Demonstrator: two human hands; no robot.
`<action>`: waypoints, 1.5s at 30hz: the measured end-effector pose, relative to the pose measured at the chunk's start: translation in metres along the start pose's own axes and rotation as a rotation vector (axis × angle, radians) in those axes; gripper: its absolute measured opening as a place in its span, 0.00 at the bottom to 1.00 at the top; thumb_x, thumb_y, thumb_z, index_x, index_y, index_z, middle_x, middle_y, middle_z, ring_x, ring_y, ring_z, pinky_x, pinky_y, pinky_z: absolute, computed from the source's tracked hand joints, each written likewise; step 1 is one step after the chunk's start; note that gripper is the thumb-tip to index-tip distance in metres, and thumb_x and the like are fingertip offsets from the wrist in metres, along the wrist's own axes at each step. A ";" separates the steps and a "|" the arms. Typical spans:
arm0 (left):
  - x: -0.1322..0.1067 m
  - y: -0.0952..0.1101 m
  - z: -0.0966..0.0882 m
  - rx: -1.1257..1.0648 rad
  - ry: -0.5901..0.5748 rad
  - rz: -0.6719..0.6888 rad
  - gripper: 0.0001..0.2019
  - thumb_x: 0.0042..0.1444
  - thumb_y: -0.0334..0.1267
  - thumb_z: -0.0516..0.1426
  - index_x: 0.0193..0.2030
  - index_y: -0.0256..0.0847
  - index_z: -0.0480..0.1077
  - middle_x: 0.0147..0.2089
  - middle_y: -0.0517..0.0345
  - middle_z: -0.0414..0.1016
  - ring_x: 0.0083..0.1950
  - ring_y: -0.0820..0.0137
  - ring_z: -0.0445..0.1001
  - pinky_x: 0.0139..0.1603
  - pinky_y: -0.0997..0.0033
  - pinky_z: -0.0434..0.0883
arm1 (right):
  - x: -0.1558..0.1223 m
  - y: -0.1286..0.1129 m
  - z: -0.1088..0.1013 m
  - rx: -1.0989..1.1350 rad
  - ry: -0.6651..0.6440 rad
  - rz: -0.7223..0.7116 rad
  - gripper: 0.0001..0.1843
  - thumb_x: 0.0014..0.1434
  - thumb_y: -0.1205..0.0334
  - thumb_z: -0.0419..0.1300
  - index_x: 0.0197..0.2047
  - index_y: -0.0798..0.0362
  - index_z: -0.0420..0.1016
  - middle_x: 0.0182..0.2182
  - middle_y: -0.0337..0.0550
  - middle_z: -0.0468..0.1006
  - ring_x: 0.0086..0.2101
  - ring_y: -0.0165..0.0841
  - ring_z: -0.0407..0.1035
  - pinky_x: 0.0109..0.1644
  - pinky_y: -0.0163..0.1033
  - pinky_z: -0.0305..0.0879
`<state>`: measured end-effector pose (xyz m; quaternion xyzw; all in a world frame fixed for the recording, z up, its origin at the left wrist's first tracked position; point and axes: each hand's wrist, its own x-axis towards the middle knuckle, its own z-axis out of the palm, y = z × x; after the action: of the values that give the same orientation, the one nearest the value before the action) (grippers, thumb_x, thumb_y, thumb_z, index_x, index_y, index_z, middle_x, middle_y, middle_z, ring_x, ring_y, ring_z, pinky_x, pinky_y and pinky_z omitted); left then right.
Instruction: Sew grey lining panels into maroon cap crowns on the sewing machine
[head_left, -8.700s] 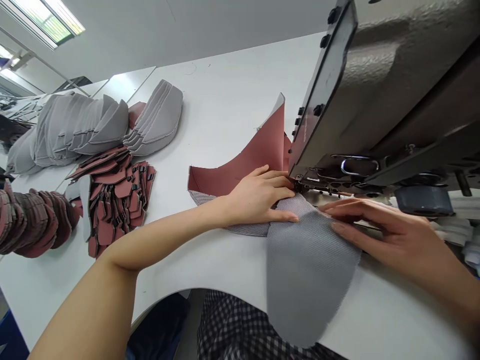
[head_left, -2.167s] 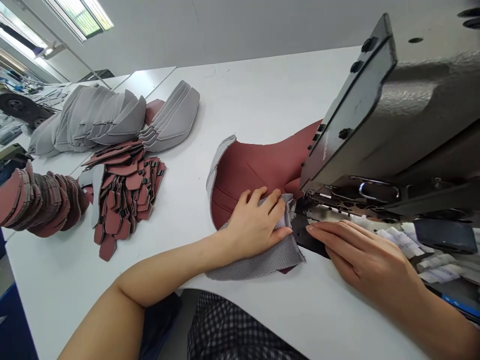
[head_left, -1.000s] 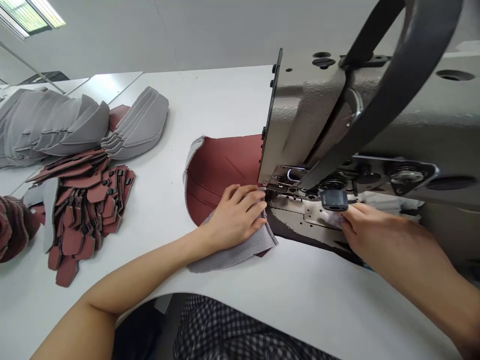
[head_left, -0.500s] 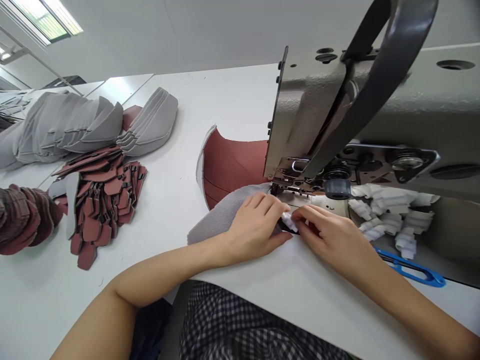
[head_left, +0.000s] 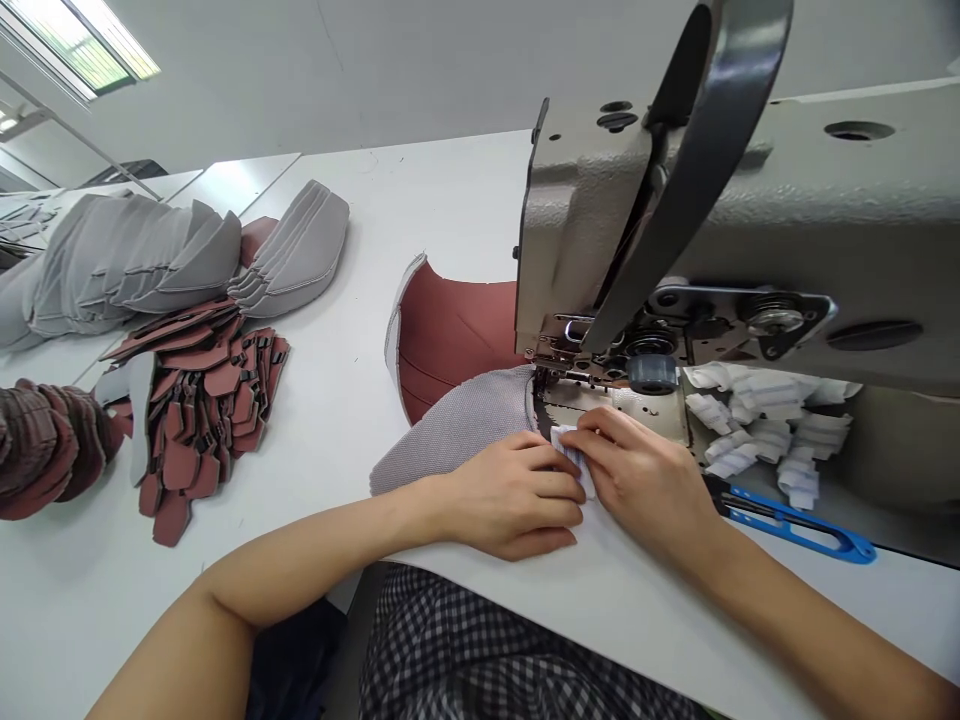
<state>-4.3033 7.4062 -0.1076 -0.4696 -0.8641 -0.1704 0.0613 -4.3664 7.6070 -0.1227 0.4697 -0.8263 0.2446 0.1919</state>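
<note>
A grey mesh fabric piece (head_left: 457, 425) lies at the sewing machine's needle area, its edge running under the presser foot. My left hand (head_left: 517, 495) rests flat over the lower edge of this piece, its fingertips against a small white fabric strip (head_left: 583, 478). The thumb lies out along the table, apart from the fingertips. My right hand (head_left: 645, 470) pinches that white strip between thumb and fingers, just in front of the metal needle plate. Behind the mesh, a curved dark red panel (head_left: 457, 330) with a grey edge stands on the table.
The sewing machine (head_left: 592, 220) fills the upper right. Beside it lie several white folded strips (head_left: 772, 400) and a blue-handled tool (head_left: 802, 525). Stacked grey pieces (head_left: 150, 250), dark red pieces (head_left: 187, 440) and round dark red pieces (head_left: 45, 450) cover the left side.
My left hand has slid back from the presser foot toward the table's front edge. More of the white strip now shows between my hands. The camera view has shifted slightly.
</note>
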 end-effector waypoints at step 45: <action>-0.033 -0.009 -0.047 -0.297 0.171 -0.584 0.18 0.67 0.29 0.50 0.60 0.41 0.69 0.64 0.52 0.74 0.67 0.64 0.69 0.69 0.54 0.68 | 0.022 -0.011 0.021 0.043 -0.100 0.102 0.10 0.65 0.60 0.59 0.48 0.52 0.73 0.56 0.45 0.76 0.52 0.46 0.67 0.55 0.52 0.58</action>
<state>-4.2957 7.3591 -0.0751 -0.1900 -0.9196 -0.3435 0.0133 -4.3691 7.5751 -0.1256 0.4423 -0.8524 0.2479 0.1277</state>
